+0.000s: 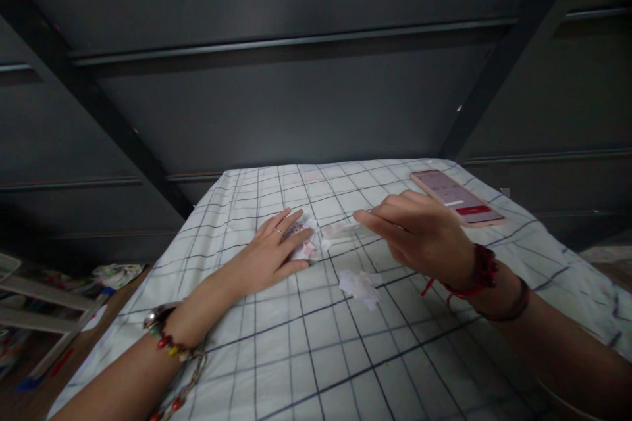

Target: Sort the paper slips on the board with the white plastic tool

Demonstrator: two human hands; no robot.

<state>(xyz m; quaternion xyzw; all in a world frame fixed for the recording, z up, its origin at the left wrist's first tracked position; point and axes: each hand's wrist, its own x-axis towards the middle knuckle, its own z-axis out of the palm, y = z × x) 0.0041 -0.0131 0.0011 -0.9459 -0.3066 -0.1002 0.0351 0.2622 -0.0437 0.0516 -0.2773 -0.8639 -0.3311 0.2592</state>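
Presently, left hand: palm down, fingers spread over printed scraps.
Printed scraps: on checked cloth, partly under those fingers.
Right hand: right of printed scraps, pinching blurred pale strip.
White scraps: right of printed scraps, nearer the wearer.

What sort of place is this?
Probably a room in a home, though I can't be sure: a checked tablecloth, a phone lying on it, and clutter off to the left.

Dim light leaves the tablecloth shadowed at lower right, fine detail blurred.
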